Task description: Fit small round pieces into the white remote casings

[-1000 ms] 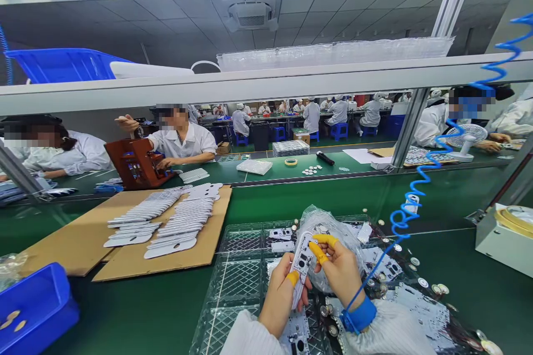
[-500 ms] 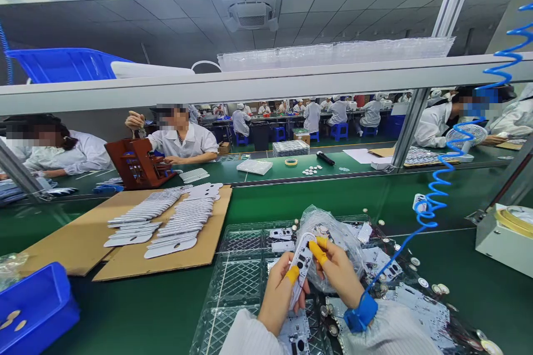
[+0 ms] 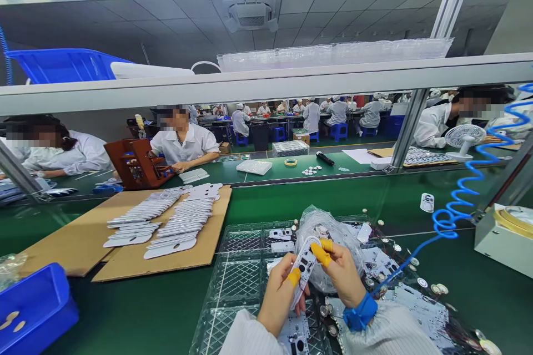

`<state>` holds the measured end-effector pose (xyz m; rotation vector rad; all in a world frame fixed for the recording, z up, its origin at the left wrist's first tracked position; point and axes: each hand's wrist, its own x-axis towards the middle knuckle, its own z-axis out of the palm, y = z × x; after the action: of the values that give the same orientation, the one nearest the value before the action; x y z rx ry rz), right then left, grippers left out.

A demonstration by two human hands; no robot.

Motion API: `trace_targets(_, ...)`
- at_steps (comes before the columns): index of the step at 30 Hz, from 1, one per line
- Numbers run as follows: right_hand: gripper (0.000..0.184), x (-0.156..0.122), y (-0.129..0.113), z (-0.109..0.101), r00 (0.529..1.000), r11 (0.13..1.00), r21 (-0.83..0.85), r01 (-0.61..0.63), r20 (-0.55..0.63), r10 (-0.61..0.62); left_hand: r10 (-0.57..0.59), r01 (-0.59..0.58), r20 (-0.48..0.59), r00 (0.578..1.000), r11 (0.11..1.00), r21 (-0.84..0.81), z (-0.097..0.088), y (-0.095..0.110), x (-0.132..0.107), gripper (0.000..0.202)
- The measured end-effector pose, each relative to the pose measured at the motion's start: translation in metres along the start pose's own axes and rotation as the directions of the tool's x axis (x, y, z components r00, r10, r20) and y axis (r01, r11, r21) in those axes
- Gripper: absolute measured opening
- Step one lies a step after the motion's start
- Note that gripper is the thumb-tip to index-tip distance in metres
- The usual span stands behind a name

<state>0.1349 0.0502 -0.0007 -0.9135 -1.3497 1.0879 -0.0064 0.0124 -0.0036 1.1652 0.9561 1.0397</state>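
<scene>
A slim white rounded panel with dark cut-outs [image 3: 305, 264] is held tilted above the tray. My left hand [image 3: 278, 292] is closed around its lower part, with a yellow-covered thumb on the face. At the upper end, my right hand [image 3: 345, 273] grips the edge between yellow-covered fingertips; any small part under them is hidden. Behind the panel lies a clear plastic bag [image 3: 330, 223]. White circuit boards [image 3: 421, 310] with wired round discs [image 3: 488, 347] surround my hands. A blue strap [image 3: 360, 312] circles my right wrist.
A clear gridded tray [image 3: 238, 278] lies under my hands. White panels [image 3: 183, 224] stand in rows on cardboard [image 3: 120, 270] to the left, near a blue bin [image 3: 37, 305]. A coiled blue cord [image 3: 462, 194] hangs at right. Co-workers [image 3: 185, 141] sit across the bench.
The coiled cord has swung right. My hands and the panel have shifted only slightly, keeping their hold. Across the bench, a co-worker's raised hand has left the handle of the red-brown press.
</scene>
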Motion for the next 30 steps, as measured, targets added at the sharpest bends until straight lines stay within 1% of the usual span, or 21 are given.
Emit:
trace_targets(3,0.037,-0.001,-0.001,0.001,1.0,0.999,-0.039,0.012,0.009,-0.011,0.009,-0.009,0.002,1.0,1.0,-0.004,0.001,0.0,0.0,0.025)
trace_targets(5,0.038,-0.001,0.002,0.001,1.0,1.0,-0.028,-0.015,0.001,0.015,0.015,-0.015,-0.004,1.0,1.0,-0.005,0.0,-0.001,0.001,0.025)
trace_targets(7,0.037,0.002,0.008,0.0,0.998,0.998,0.018,-0.061,0.012,0.061,0.017,-0.017,-0.015,1.0,1.0,-0.012,-0.002,-0.001,0.003,0.027)
trace_targets(9,0.036,0.008,0.017,-0.007,0.996,0.994,0.064,-0.088,0.017,0.087,0.014,-0.017,-0.068,0.998,0.999,-0.036,-0.008,-0.002,0.006,0.03)
trace_targets(10,0.035,0.011,0.023,-0.012,0.996,0.995,0.05,-0.085,-0.001,0.085,0.015,-0.023,-0.122,0.992,0.998,-0.059,-0.012,-0.002,0.007,0.03)
trace_targets(11,0.034,0.015,0.028,-0.018,0.997,0.997,-0.036,-0.076,-0.031,0.075,0.019,-0.037,-0.193,0.981,0.995,-0.087,-0.017,-0.002,0.008,0.031)
trace_targets(12,0.032,0.019,0.034,-0.025,0.996,0.981,-0.18,-0.066,-0.065,0.055,0.022,-0.056,-0.274,0.961,0.992,-0.114,-0.021,-0.002,0.009,0.031)
trace_targets(13,0.03,0.023,0.039,-0.032,0.996,0.935,-0.349,-0.061,-0.089,0.032,0.022,-0.075,-0.355,0.935,0.988,-0.135,-0.026,-0.003,0.01,0.031)
trace_targets(14,0.028,0.026,0.044,-0.038,0.996,0.859,-0.509,-0.061,-0.093,0.015,0.014,-0.086,-0.421,0.907,0.985,-0.152,-0.03,-0.003,0.011,0.03)
trace_targets(15,0.023,0.028,0.049,-0.044,0.997,0.774,-0.631,-0.062,-0.081,0.014,-0.002,-0.086,-0.47,0.883,0.983,-0.165,-0.034,-0.004,0.011,0.029)
trace_targets(16,0.018,0.029,0.053,-0.047,0.998,0.705,-0.706,-0.064,-0.062,0.028,-0.019,-0.078,-0.499,0.867,0.982,-0.174,-0.038,-0.004,0.011,0.028)
trace_targets(17,0.014,0.029,0.056,-0.05,0.998,0.667,-0.742,-0.065,-0.043,0.049,-0.037,-0.066,-0.51,0.859,0.981,-0.182,-0.041,-0.004,0.012,0.026)
trace_targets(19,0.01,0.028,0.061,-0.05,0.996,0.621,-0.781,-0.07,-0.019,0.088,-0.059,-0.045,-0.503,0.862,0.98,-0.194,-0.046,-0.002,0.016,0.023)
trace_targets(22,0.016,0.023,0.061,-0.045,0.991,0.539,-0.838,-0.083,-0.011,0.135,-0.057,-0.034,-0.476,0.878,0.983,-0.18,-0.057,0.007,0.035,0.019)
trace_targets(26,0.024,0.018,0.054,-0.037,0.984,0.454,-0.886,-0.098,-0.017,0.179,-0.038,-0.015,-0.449,0.893,0.993,-0.113,-0.079,0.023,0.081,0.022)
trace_targets(28,0.027,0.016,0.049,-0.034,0.982,0.43,-0.898,-0.096,-0.016,0.186,-0.012,-0.021,-0.458,0.889,0.998,-0.067,-0.089,0.027,0.105,0.03)
trace_targets(30,0.026,0.016,0.045,-0.033,0.981,0.414,-0.906,-0.09,-0.008,0.194,0.032,-0.04,-0.485,0.874,0.999,-0.007,-0.097,0.028,0.124,0.043)
